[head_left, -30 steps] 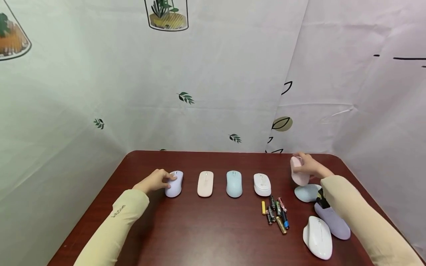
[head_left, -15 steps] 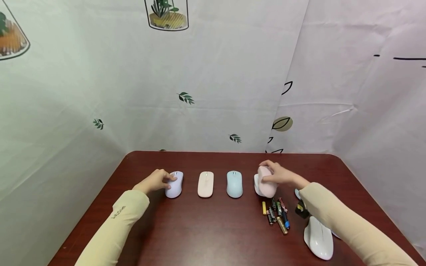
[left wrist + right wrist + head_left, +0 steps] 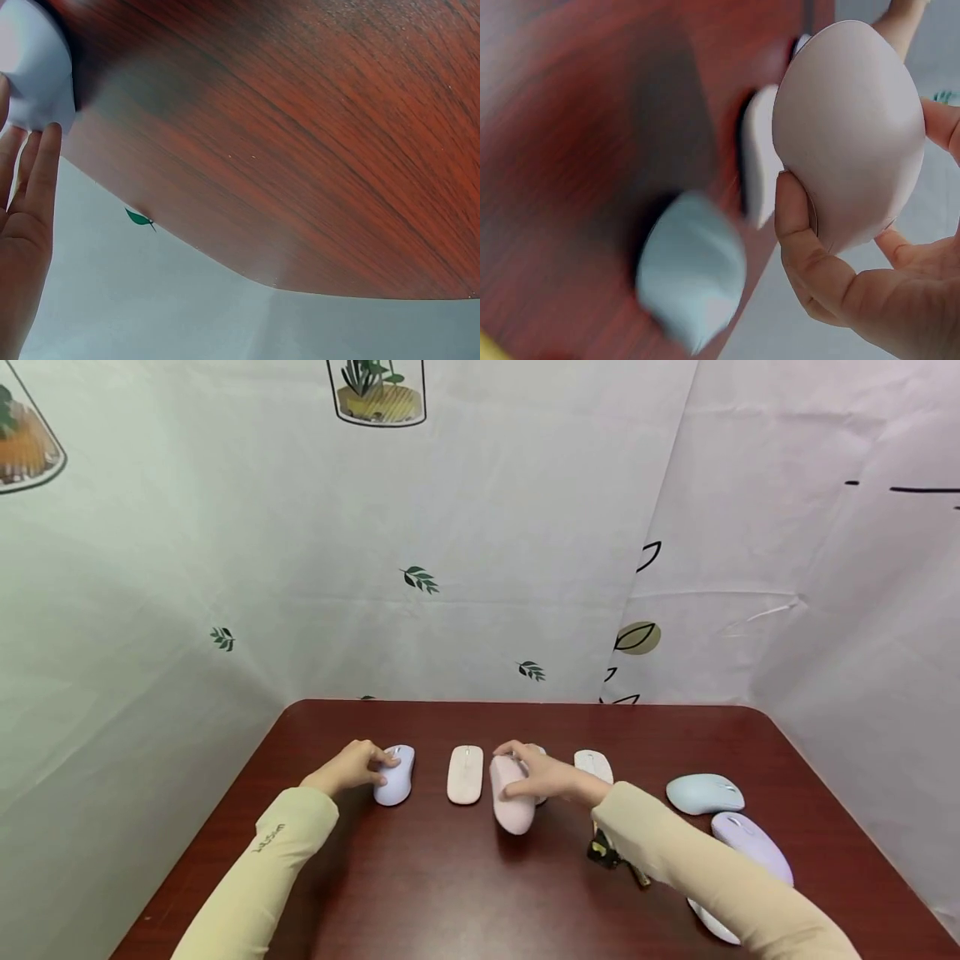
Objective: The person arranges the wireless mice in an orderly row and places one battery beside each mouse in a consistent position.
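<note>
A pink mouse [image 3: 512,811] was pinched by the right hand [image 3: 549,777]. A purple mouse [image 3: 396,786] was gripped by the left hand [image 3: 350,768].

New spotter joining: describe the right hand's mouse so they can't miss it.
On the dark red table, find the cream mouse near the far edge. Beside it, the right hand grips the pink mouse, the only one raised off the table.

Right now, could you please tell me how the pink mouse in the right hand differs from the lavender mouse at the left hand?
The pink mouse is held above the table; the lavender mouse rests on it. In the head view, the pink mouse's far end leans left, the lavender mouse's right. Both have smooth, rounded shells.
</note>
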Demonstrator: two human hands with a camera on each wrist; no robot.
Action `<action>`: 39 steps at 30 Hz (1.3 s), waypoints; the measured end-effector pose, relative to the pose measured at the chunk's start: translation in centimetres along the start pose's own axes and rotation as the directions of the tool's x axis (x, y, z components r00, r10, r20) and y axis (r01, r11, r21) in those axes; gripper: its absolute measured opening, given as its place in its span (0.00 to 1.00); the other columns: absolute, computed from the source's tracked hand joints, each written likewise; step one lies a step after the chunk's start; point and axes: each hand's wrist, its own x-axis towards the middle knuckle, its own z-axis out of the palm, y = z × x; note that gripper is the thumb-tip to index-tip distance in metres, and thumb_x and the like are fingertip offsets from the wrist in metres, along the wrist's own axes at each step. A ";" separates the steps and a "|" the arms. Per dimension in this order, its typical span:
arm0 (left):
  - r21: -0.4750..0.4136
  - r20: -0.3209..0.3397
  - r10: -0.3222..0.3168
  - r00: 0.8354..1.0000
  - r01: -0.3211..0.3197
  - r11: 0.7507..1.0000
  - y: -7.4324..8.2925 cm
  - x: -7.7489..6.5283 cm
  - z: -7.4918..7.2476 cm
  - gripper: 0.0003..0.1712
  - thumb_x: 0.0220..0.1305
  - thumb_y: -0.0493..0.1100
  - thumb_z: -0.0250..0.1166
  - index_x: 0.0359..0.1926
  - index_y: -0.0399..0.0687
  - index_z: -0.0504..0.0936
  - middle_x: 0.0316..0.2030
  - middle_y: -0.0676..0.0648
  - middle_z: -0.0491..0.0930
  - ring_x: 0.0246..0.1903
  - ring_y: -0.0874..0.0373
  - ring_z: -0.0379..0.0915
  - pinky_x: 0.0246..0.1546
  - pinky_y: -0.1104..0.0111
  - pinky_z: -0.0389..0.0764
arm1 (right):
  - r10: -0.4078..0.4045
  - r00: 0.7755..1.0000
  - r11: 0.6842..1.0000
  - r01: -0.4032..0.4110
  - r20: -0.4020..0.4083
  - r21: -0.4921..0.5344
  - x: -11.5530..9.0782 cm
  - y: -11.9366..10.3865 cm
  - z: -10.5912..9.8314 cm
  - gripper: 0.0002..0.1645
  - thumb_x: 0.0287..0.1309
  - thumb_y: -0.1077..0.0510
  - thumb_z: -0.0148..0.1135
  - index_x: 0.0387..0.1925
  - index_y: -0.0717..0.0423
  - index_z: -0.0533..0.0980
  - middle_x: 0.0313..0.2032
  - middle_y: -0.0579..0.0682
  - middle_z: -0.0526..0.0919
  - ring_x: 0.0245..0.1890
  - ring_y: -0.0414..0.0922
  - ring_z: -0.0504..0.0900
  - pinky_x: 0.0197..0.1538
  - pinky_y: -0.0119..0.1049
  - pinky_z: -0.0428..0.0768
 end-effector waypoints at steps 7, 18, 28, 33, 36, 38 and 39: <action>0.018 -0.004 -0.005 1.000 0.006 1.000 0.3 0.2 0.0 0.21 0.42 0.32 0.74 0.42 0.36 0.85 0.40 0.38 0.84 0.46 0.43 0.79 0.44 0.56 0.80 | -0.075 0.995 0.995 0.079 0.059 -0.068 2.4 -2.9 4.5 0.35 0.47 0.56 0.69 0.57 0.56 0.66 0.50 0.61 0.68 0.48 0.48 0.69 0.45 0.36 0.72; 0.033 -0.010 0.015 1.000 -0.015 0.999 0.2 0.0 -0.2 0.20 0.41 0.33 0.75 0.40 0.37 0.86 0.40 0.39 0.84 0.46 0.43 0.79 0.44 0.57 0.80 | -0.155 0.975 0.949 0.191 0.158 -0.250 4.9 -7.4 12.1 0.35 0.43 0.51 0.73 0.54 0.54 0.69 0.47 0.51 0.72 0.45 0.35 0.69 0.45 0.21 0.68; -0.011 0.008 -0.008 1.000 0.008 1.000 0.2 0.3 0.1 0.19 0.44 0.32 0.73 0.42 0.35 0.85 0.42 0.37 0.83 0.49 0.40 0.77 0.46 0.55 0.79 | -0.043 0.980 0.959 0.095 0.194 -0.266 6.0 -9.2 15.7 0.33 0.44 0.48 0.73 0.51 0.52 0.70 0.37 0.47 0.68 0.26 0.34 0.71 0.25 0.22 0.74; -0.004 0.016 -0.018 1.000 0.018 1.000 0.4 0.3 0.1 0.19 0.45 0.32 0.72 0.42 0.36 0.85 0.42 0.38 0.83 0.49 0.40 0.77 0.46 0.56 0.79 | 0.053 0.990 0.959 -0.013 0.134 -0.282 6.3 -9.5 16.7 0.31 0.43 0.45 0.73 0.47 0.49 0.69 0.38 0.49 0.67 0.15 0.39 0.74 0.18 0.27 0.75; -0.002 0.015 -0.028 1.000 0.028 1.000 0.4 0.2 -0.1 0.18 0.45 0.32 0.72 0.42 0.36 0.85 0.42 0.38 0.84 0.48 0.41 0.77 0.43 0.57 0.81 | 0.062 0.991 0.948 -0.023 0.115 -0.318 6.7 -9.9 17.1 0.28 0.45 0.44 0.72 0.44 0.47 0.70 0.38 0.50 0.68 0.14 0.40 0.75 0.17 0.26 0.75; -0.005 0.016 -0.031 0.999 0.031 1.000 0.3 0.2 -0.2 0.18 0.45 0.32 0.72 0.42 0.36 0.85 0.41 0.39 0.84 0.48 0.41 0.77 0.42 0.58 0.81 | 0.068 0.991 0.936 -0.024 0.113 -0.351 7.1 -10.2 17.2 0.25 0.46 0.44 0.72 0.42 0.47 0.71 0.38 0.51 0.69 0.15 0.40 0.76 0.17 0.25 0.75; -0.002 0.017 -0.027 1.000 0.027 1.000 0.3 0.3 -0.2 0.18 0.45 0.31 0.72 0.42 0.36 0.85 0.42 0.39 0.84 0.48 0.40 0.77 0.42 0.58 0.81 | 0.074 0.991 0.933 -0.029 0.113 -0.358 7.2 -10.3 17.1 0.24 0.46 0.44 0.72 0.40 0.47 0.70 0.38 0.51 0.69 0.15 0.41 0.76 0.16 0.25 0.75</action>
